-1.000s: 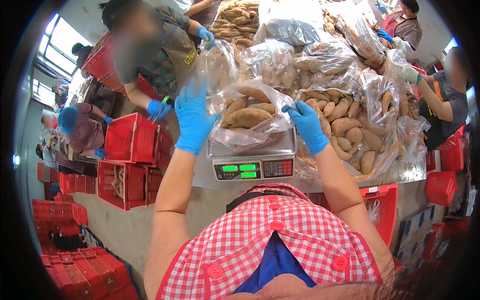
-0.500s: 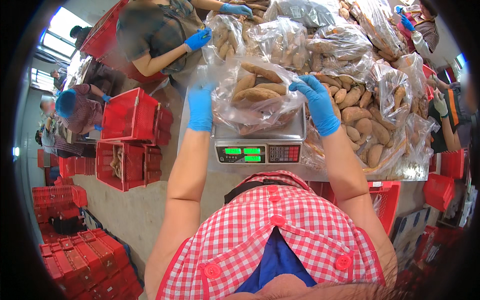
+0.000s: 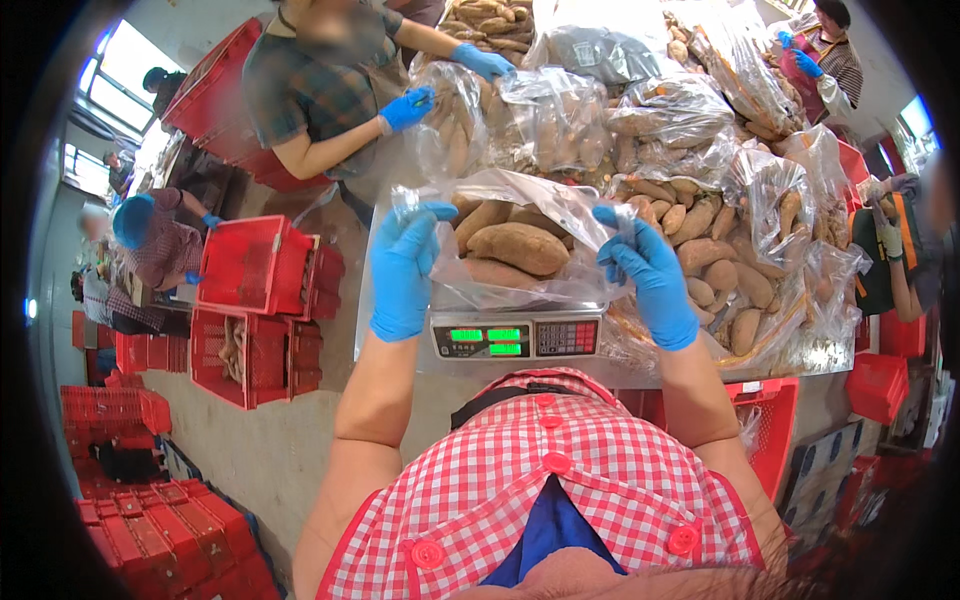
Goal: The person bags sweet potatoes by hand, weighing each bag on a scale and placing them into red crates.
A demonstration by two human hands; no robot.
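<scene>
A clear plastic bag [image 3: 560,288] with several sweet potatoes [image 3: 518,249] in it rests on a digital scale [image 3: 517,335] in front of me, covering the weighing plate. The scale's display glows green. My left hand [image 3: 405,268], in a blue glove, pinches the bag's left edge between thumb and fingers. On the other side my right hand [image 3: 648,277], gloved alike, has its fingers closed on the bag's right edge. Between the two hands the mouth of the bag is stretched wide, and the sweet potatoes show through it.
Loose sweet potatoes [image 3: 722,262] lie on the metal table right of the scale. Filled plastic bags [image 3: 556,118] stand behind it. Across the table at left, a co-worker's gloved hands [image 3: 408,108] are near another bag. Red crates [image 3: 243,262] stand left and a red crate [image 3: 772,425] sits below the table's right side.
Both my hands have come nearer to me, pulling at the bag's edges. The bag's mouth now faces me more, so the sweet potatoes show more plainly.
</scene>
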